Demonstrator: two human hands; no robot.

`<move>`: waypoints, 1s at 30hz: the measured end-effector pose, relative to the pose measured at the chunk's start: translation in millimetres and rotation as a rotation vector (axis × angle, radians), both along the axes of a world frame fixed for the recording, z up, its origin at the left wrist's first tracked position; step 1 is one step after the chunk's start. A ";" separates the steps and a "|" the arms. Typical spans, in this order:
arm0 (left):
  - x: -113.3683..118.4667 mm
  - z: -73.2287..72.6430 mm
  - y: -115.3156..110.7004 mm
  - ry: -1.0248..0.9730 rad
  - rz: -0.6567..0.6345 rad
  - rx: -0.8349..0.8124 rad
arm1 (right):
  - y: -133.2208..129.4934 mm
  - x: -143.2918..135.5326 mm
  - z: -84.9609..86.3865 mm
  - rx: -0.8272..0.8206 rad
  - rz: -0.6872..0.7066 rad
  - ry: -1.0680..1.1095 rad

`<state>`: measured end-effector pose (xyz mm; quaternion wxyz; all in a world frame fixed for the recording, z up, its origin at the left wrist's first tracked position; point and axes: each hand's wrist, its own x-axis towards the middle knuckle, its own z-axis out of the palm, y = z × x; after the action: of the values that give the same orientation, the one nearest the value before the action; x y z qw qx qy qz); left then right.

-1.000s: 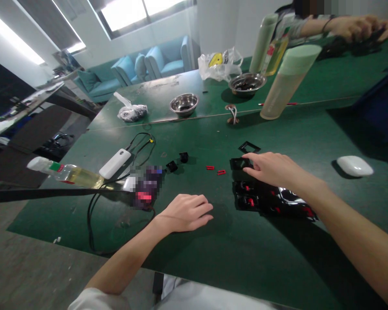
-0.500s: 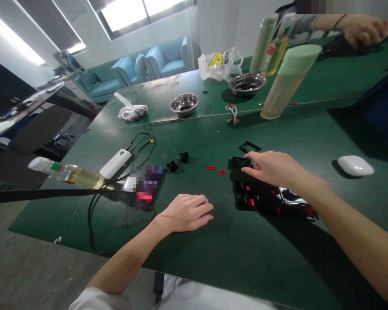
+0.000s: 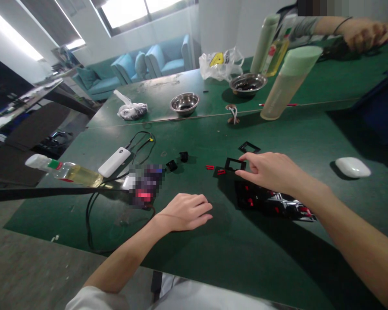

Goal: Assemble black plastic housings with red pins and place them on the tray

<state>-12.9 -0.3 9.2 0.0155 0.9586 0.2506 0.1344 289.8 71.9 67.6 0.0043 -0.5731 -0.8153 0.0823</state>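
My right hand (image 3: 268, 172) pinches the right edge of a black rectangular frame (image 3: 230, 161) between thumb and forefinger. Just behind it a second black frame (image 3: 248, 143) lies on the table. Two small red parts (image 3: 210, 167) lie left of the held frame. Under and in front of my right hand is a shiny black tray-like piece (image 3: 261, 205) with several red parts. My left hand (image 3: 189, 212) rests on the green table with fingers apart and nothing in them. Two small black pieces (image 3: 171, 165) are beyond my left hand.
Metal bowls (image 3: 184, 103), a tilted green-capped bottle (image 3: 289, 82), a white mouse (image 3: 352, 167) and a plastic bag (image 3: 218, 64) stand on the table. At left are a power bank (image 3: 114, 162), cables and an oil bottle (image 3: 80, 174). A co-worker's hand (image 3: 365, 33) shows at back right.
The black frame in my right hand has tilted and turned, so its opening now shows. My right hand has shifted slightly left. My left hand stays in place.
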 end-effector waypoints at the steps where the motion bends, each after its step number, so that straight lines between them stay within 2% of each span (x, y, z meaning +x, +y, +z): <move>1: 0.0 0.1 0.0 0.005 0.001 0.001 | -1.3 -1.0 1.5 0.002 0.008 0.004; 21: 0.1 -3.5 -0.1 -0.033 0.062 0.058 | -21.1 -18.4 11.4 0.015 0.145 -0.010; 30: 0.5 -1.9 -0.4 -0.118 0.184 0.067 | -31.4 -29.8 5.8 0.019 0.236 -0.023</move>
<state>-12.4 -0.7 7.4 -0.0141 0.9220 0.3313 0.1998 260.0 40.5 73.3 -0.0093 -0.4739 -0.8779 0.0678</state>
